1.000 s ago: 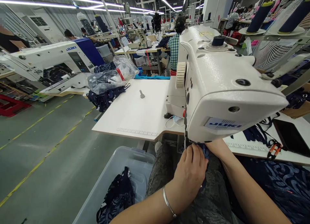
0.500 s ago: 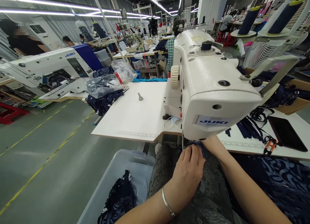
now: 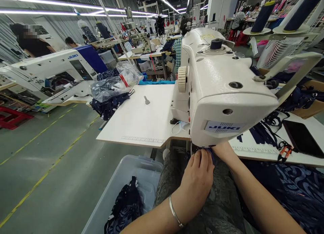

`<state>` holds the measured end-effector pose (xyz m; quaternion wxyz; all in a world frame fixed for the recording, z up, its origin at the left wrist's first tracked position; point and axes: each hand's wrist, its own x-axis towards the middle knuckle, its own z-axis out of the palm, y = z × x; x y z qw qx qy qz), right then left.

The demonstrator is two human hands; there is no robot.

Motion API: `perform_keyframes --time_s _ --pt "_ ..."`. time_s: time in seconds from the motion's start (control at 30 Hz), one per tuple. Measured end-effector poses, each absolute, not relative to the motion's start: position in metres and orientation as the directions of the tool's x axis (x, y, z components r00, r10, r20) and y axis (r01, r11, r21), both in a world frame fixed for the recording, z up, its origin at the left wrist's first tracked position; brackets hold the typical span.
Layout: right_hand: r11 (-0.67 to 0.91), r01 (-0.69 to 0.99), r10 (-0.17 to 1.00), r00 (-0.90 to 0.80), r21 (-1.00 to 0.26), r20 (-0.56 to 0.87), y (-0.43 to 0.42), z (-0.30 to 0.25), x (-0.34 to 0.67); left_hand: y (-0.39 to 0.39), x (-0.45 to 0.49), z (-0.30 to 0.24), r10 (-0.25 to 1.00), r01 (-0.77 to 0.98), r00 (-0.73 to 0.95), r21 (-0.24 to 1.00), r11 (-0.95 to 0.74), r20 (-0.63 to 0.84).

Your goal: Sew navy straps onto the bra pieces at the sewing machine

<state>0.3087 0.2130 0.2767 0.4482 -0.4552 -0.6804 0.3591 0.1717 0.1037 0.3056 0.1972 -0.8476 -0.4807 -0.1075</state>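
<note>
Clear, crinkled plastic bags (image 3: 111, 87) sit at 10 o'clock from your left hand (image 3: 197, 175), over a ruffled navy heap (image 3: 107, 106). At 9 o'clock, a smooth translucent bin (image 3: 148, 175) holds a crumpled dark cloth piece (image 3: 126, 207) with a swirling pattern. A flat grey metal piece (image 3: 146, 100), rounded at one end, lies near 11 o'clock on the glossy white tabletop (image 3: 144, 121).

Your left hand, a slim silvery bangle (image 3: 174, 212) at its wrist, has its fingers drawn together and curled down on soft navy fabric (image 3: 211, 153). A bit of that fabric shows at 1 o'clock, right against your fingers, below the rounded, shiny cream sewing machine head (image 3: 233, 106). Your right hand (image 3: 219, 149) reaches under that head just beside it, mostly hidden, so I cannot tell what it grips.

Farther over, between 2 and 3 o'clock, are thin dark strips (image 3: 264, 133), orange-handled snips (image 3: 285, 153) and a flat, black phone (image 3: 303, 138). At 3 o'clock, a limp patterned cloth (image 3: 293, 190) lies in scrolled blues.
</note>
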Motion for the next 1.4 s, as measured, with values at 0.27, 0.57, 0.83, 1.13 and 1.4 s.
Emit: perform_keyframes --time_s 0.27,0.57,0.83,1.13,1.4 --pt "0.319 0.352 0.948 -0.133 -0.88 0.29 0.215 0.271 0.308 0.105 0.172 0.307 0.768 0.848 0.529 -0.219 -0.482 0.36" --pt "0.344 0.458 0.938 -0.131 -0.819 0.321 0.218 0.267 0.309 0.105 0.172 0.301 0.763 0.856 0.516 -0.211 -0.472 0.389" --pt "0.411 0.458 0.911 -0.18 -0.788 0.371 0.219 0.279 0.306 0.107 0.168 0.293 0.719 0.877 0.439 -0.085 -0.472 0.538" --pt "0.417 0.345 0.905 -0.24 -0.841 0.351 0.218 0.274 0.304 0.1 0.119 0.275 0.972 0.473 0.027 0.854 -0.216 0.231" --pt "0.309 0.203 0.942 -0.203 -0.929 0.269 0.209 0.284 0.303 0.095 0.033 0.244 0.959 0.248 0.187 0.955 0.165 -0.214"
